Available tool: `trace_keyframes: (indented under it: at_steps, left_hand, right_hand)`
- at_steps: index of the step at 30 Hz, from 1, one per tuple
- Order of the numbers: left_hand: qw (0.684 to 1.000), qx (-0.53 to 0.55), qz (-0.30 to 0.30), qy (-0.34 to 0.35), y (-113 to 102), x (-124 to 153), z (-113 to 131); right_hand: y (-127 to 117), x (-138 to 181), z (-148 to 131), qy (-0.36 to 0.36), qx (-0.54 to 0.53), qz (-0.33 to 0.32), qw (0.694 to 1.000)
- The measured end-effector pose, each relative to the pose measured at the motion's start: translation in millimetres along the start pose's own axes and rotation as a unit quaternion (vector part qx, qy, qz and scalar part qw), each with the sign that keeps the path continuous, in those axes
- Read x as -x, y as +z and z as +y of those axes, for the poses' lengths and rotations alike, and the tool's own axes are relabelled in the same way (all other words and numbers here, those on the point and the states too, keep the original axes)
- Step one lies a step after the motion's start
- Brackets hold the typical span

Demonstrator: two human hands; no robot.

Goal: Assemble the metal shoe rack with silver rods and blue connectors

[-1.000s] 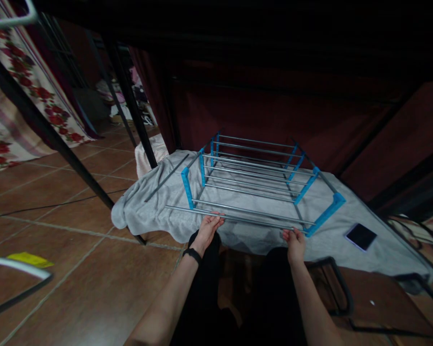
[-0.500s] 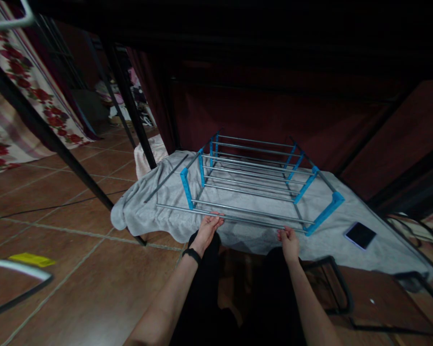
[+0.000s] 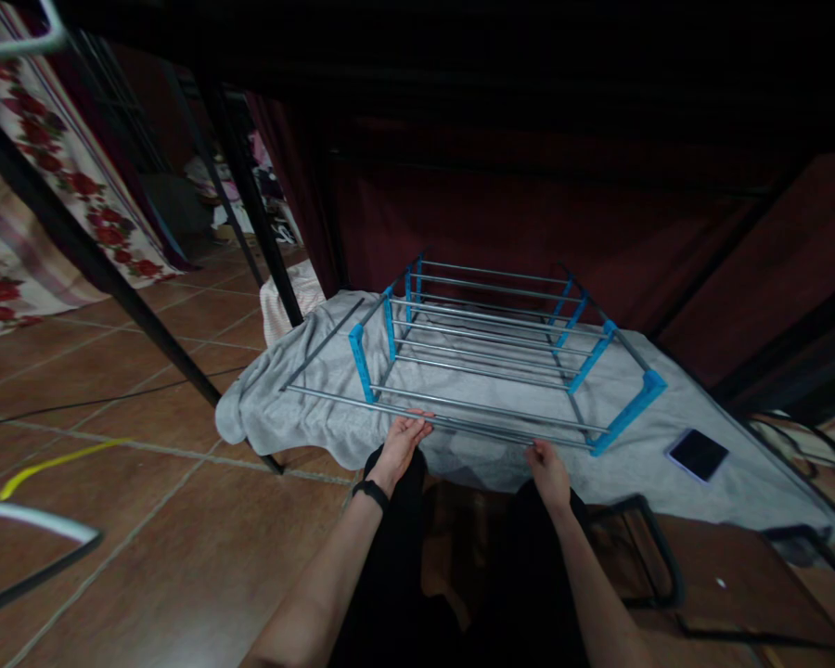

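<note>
A rack (image 3: 501,343) of metal tubes with blue plastic side pieces lies flat on a grey blanket (image 3: 299,399). Both my hands grip one long metal tube (image 3: 334,398) along the rack's near edge. My left hand (image 3: 404,441) is closed around it near the middle, a black band on the wrist. My right hand (image 3: 544,464) is closed on the same tube further right. The tube's left end sticks out well past the near-left blue post (image 3: 360,362). A second loose dark rod (image 3: 324,341) lies on the blanket to the left.
A dark phone (image 3: 698,454) lies on the blanket at right. Black slanted metal posts (image 3: 250,199) stand at left, a black chair frame (image 3: 650,547) by my knees. Brown tiled floor (image 3: 146,520) spreads left, with floral fabric (image 3: 14,232) hanging beyond.
The tube in my hands has slid to the left, its left end now further out past the blue post. My right hand has moved left along with it; my left hand stays in place.
</note>
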State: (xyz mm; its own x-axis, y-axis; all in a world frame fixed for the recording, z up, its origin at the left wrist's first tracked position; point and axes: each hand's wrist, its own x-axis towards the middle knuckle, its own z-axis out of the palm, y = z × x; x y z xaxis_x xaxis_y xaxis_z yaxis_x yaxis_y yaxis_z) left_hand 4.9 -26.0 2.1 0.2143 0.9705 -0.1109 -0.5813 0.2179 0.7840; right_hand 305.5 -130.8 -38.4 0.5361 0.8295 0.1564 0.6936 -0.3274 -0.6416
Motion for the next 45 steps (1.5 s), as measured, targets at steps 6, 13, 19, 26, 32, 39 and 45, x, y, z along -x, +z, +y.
trace_keyframes:
  at_steps: [6,13,19,26,32,39,45]
  left_hand:
    - [1.000,-0.005,-0.004,0.004,-0.3,1.0,-0.6]
    - [1.000,-0.005,-0.007,0.006,-1.4,1.3,-0.1]
    - [1.000,-0.024,-0.012,0.005,1.0,1.4,0.2]
    - [0.999,-0.040,-0.017,0.012,3.3,3.3,1.8]
    - [0.999,-0.038,-0.016,0.005,4.8,4.0,5.3]
    - [1.000,-0.019,-0.017,0.004,4.7,4.9,6.5]
    - [1.000,-0.016,-0.020,-0.003,2.4,4.4,3.9]
  right_hand:
    - [-1.1,3.7,-7.0,0.009,0.026,-0.058,0.998]
    - [-4.8,4.6,-11.9,-0.012,0.036,-0.072,0.997]
    - [-2.4,7.2,-13.2,-0.053,0.066,-0.111,0.990]
    - [2.5,11.8,-16.9,-0.091,0.122,-0.144,0.978]
    - [1.4,14.1,-20.1,-0.096,0.144,-0.157,0.972]
    - [1.7,13.1,-19.5,-0.088,0.134,-0.146,0.976]
    - [3.7,12.0,-12.9,-0.104,0.137,-0.142,0.975]
